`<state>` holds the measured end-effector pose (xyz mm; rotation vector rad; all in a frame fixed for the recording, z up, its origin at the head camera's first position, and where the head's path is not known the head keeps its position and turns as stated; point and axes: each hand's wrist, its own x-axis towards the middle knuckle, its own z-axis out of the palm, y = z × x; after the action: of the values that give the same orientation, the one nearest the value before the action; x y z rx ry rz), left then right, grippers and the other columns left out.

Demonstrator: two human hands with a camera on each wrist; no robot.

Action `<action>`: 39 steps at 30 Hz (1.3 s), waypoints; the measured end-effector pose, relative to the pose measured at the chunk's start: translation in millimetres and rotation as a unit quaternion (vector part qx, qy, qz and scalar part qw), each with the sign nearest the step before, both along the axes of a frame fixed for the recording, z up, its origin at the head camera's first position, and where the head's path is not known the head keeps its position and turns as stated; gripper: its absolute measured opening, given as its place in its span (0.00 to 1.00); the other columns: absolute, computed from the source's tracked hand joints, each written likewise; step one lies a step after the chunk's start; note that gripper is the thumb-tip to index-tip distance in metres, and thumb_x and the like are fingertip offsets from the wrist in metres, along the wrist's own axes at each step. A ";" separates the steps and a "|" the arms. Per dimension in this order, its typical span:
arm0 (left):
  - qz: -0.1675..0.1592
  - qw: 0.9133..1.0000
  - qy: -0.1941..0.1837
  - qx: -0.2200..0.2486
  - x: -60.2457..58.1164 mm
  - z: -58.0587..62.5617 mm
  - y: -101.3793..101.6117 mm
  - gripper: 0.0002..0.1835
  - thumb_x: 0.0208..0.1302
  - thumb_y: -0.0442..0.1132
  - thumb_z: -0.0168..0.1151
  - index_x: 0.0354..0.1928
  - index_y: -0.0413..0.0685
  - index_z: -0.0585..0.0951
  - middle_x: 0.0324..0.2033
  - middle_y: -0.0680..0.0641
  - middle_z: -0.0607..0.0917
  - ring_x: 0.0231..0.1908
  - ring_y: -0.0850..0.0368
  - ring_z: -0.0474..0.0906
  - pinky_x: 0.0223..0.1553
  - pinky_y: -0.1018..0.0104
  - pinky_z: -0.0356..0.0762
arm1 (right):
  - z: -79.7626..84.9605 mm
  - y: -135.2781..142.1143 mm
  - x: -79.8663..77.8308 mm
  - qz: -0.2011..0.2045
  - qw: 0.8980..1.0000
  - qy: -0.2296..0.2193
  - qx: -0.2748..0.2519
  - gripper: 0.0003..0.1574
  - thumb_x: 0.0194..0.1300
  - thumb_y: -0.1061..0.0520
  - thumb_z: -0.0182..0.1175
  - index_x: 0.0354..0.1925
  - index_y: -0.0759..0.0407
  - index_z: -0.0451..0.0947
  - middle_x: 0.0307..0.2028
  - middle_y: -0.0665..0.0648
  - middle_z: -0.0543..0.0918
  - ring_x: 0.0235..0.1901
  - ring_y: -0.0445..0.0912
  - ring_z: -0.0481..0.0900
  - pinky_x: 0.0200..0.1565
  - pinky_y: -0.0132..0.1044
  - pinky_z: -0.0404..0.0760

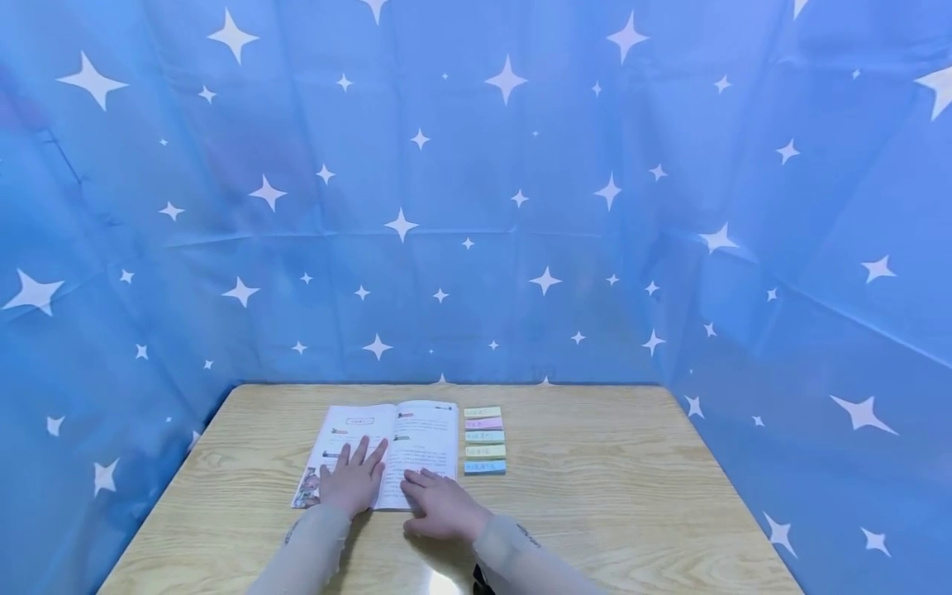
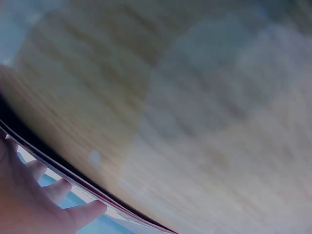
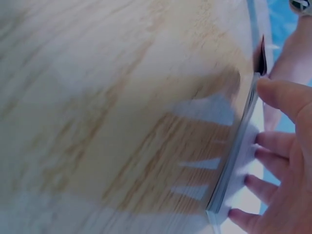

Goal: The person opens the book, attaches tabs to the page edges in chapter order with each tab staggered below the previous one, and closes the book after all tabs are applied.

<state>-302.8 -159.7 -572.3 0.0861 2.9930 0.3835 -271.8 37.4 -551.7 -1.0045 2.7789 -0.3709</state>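
Note:
An open book (image 1: 424, 438) lies on the wooden table, its two pages spread flat. My left hand (image 1: 351, 482) rests on the left page with its fingers spread apart. Over the lower edge of the right page lies my right hand (image 1: 442, 506), its fingers reaching onto the paper. In the right wrist view, the fingers (image 3: 265, 189) touch the page and the thumb is near the book's lower edge. The left wrist view catches the left hand (image 2: 34, 200) with extended fingers beside the book's thin edge. Neither hand grips anything.
Right of the book, several coloured sticky-note strips (image 1: 485, 452) with handwriting form a column. The wooden table (image 1: 610, 479) extends to the right. A blue curtain (image 1: 476, 273) with white stars hangs behind the table and along both sides.

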 end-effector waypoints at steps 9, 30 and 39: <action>0.002 1.000 -0.010 0.021 -1.1 -0.8 -1.8 0.27 0.75 0.54 0.41 0.73 0.65 0.61 0.73 0.44 0.57 0.71 0.32 0.46 0.61 0.22 0.41 | 0.4 -5.2 -0.8 0.010 0.999 -0.047 -0.010 0.47 0.56 0.36 0.65 0.70 0.47 0.65 0.71 0.44 0.61 0.71 0.59 0.54 0.62 0.67 0.60; -0.012 0.999 0.007 0.040 -6.2 6.1 -4.6 0.25 0.74 0.50 0.46 0.71 0.61 0.67 0.71 0.41 0.63 0.69 0.28 0.50 0.58 0.20 0.45 | 3.5 -22.4 -2.9 -0.004 0.999 -0.038 0.003 0.45 0.57 0.37 0.65 0.70 0.43 0.65 0.70 0.41 0.61 0.69 0.68 0.53 0.55 0.78 0.59; -0.018 1.000 0.005 0.018 -2.4 7.7 -6.8 0.24 0.74 0.46 0.47 0.70 0.59 0.68 0.70 0.43 0.65 0.68 0.29 0.54 0.57 0.21 0.51 | -12.5 -30.1 -6.6 0.005 0.999 -0.049 -0.007 0.47 0.59 0.33 0.62 0.73 0.38 0.58 0.72 0.37 0.57 0.73 0.59 0.44 0.59 0.78 0.48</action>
<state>-305.2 -166.5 -564.6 0.1459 2.9896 0.4337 -278.4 7.3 -564.2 -0.9748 2.6873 -0.4258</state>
